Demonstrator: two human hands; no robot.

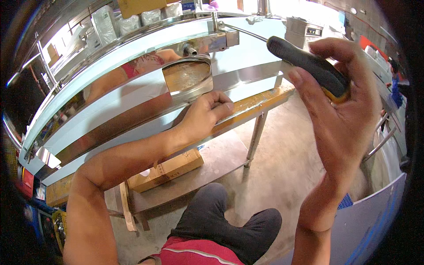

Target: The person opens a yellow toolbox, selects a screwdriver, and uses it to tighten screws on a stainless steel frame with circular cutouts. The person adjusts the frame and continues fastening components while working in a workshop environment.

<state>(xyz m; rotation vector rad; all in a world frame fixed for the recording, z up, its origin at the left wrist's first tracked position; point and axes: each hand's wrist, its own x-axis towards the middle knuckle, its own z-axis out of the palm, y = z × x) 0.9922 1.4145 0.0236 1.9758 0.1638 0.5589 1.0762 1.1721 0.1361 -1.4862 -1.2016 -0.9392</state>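
Observation:
My right hand (340,101) is raised on the right, closed around the black and yellow handle of a screwdriver (309,66). Its thin shaft points up and left, and the tip meets the upper corner of a shiny steel assembly (221,39). Below, my left hand (207,112) rests by the lower edge of the assembly, over the wooden bench edge (260,102). Its fingers are curled in, hiding whatever may be between them. Next to that hand is a rounded opening (187,75) in the steel, with a short metal tube (190,49) above it.
Pale blue panels (251,31) line the steel. Under the bench, a long cardboard box (170,170) lies on a lower shelf (221,161). Plastic-wrapped items (128,24) stand at the back left. A grey-white panel (375,221) with a blue stripe leans at the right.

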